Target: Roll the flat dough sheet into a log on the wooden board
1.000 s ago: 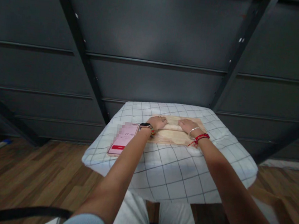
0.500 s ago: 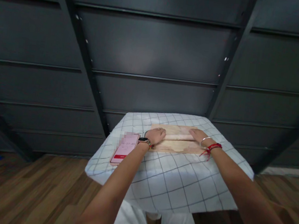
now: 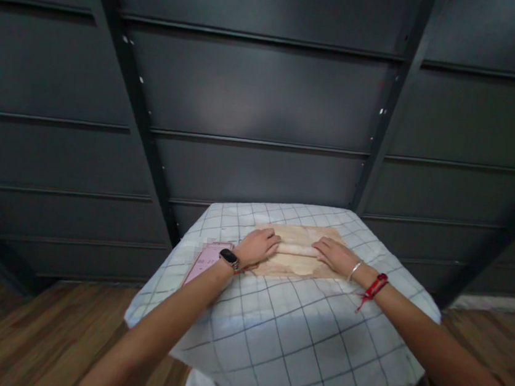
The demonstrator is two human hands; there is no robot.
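A pale roll (image 3: 296, 249) lies crosswise on a flat, tan patterned sheet (image 3: 300, 268); whether the two are one piece I cannot tell. My left hand (image 3: 258, 246) curls its fingers over the roll's left end, and a watch circles that wrist. At the opposite end my right hand (image 3: 334, 254) has its fingers bent over the roll, with a bangle and a red cord bracelet behind it. Both hands rest low on the sheet and hide the ends of the roll.
A pink-screened phone (image 3: 207, 257) lies left of the sheet, partly behind my left forearm. The white checked cloth (image 3: 288, 333) covers the small table and hangs over its front. Dark metal panels (image 3: 259, 174) stand directly behind, and wooden floor (image 3: 61, 325) surrounds it.
My right hand has slid inward along the roll, closer to my left hand. My left forearm now angles further out to the left, covering more of the phone. The whole view has shifted slightly.
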